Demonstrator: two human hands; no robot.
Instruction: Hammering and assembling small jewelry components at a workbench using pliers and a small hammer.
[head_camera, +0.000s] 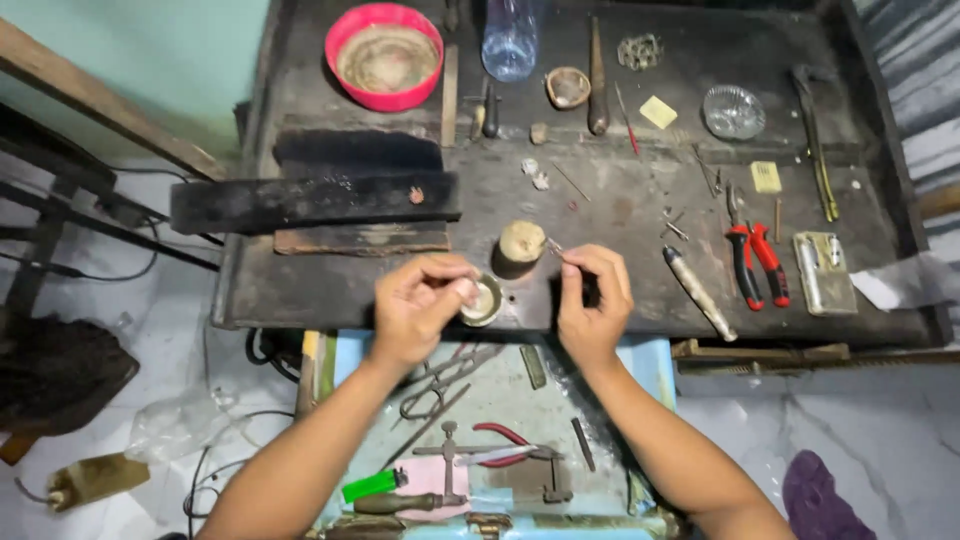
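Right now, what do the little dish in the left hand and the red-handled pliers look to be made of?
The small dish in the left hand looks like dull, tarnished metal, perhaps brass: yellowish rim, faint sheen. The pliers show dark steel jaws, and the handles look like glossy red plastic or rubber with black edging.

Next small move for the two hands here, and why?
Probably bring the right hand down and left so the thin metal piece pinched in its fingertips reaches the small round dish. The left hand holds that dish at the bench edge, and the piece's tip points toward it but sits above it, near the rounded wooden block, not yet touching the dish.
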